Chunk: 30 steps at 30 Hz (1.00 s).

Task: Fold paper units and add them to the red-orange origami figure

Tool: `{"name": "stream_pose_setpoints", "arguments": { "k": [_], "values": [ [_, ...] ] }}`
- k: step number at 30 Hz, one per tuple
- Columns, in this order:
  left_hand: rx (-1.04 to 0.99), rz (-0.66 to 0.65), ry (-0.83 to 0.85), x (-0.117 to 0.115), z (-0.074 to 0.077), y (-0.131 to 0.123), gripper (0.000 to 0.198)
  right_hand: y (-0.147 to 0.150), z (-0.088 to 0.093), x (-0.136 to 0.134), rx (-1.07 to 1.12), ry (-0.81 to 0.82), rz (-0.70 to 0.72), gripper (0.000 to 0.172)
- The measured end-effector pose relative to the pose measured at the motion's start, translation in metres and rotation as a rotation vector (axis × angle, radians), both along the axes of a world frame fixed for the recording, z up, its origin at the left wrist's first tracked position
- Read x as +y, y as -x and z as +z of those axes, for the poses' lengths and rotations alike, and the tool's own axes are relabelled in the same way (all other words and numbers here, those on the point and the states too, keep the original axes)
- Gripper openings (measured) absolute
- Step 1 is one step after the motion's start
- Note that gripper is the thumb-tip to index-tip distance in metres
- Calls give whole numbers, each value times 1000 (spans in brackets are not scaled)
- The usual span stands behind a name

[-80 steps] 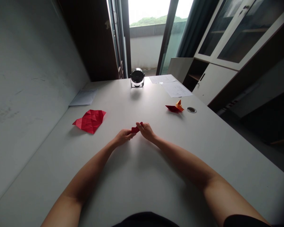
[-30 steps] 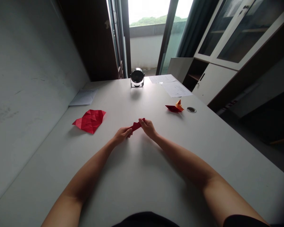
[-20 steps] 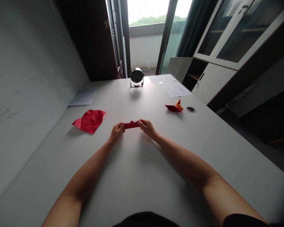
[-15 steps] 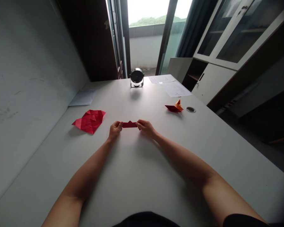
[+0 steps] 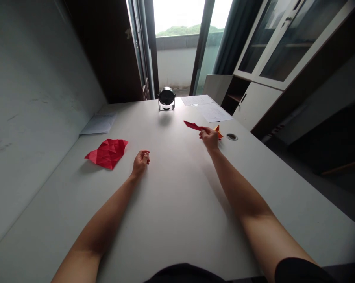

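Between the fingers of my right hand [image 5: 209, 138] is a folded strip of red paper [image 5: 193, 125], its free end pointing to the far left. Just beyond that hand lies a red and orange folded paper figure [image 5: 218, 131], mostly covered by the hand. My left hand [image 5: 141, 162] is curled up over the middle left of the table with nothing visible in its fingers. To the left of it rests a creased sheet of red paper [image 5: 108, 153], opened out, with its corners lifted a little.
On the white table [image 5: 165, 220] a round black and silver fan-like device [image 5: 167, 97] stands at the far edge. Papers [image 5: 214, 112] lie at the back right, and another stack [image 5: 98, 123] at the left by the wall. A round cable hole [image 5: 232, 136] is at the right.
My left hand has let go of the folded red strip. The right hand has carried it to the right and away from me, near the folded figure. The view has shifted slightly.
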<state>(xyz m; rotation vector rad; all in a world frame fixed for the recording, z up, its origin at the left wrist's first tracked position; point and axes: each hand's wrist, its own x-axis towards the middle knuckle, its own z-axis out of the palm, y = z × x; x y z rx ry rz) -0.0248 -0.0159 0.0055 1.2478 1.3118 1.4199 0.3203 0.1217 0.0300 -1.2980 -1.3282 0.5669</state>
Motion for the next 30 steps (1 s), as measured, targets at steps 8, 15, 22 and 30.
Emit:
{"name": "stream_pose_setpoints", "arguments": {
  "k": [8,15,22,30],
  "values": [
    [39,-41,5,0,-3,0,29,-100,-33,6,-374,-28,-500,38],
    [82,-30,9,-1,-2,-3,28,-98,-46,10,-415,105,-511,35],
    [487,320,-55,12,-5,38,24,-89,-39,2,-400,18,-598,30],
    [928,729,54,18,-3,109,26,-76,-28,-6,-398,-112,-498,25]
  ]
}}
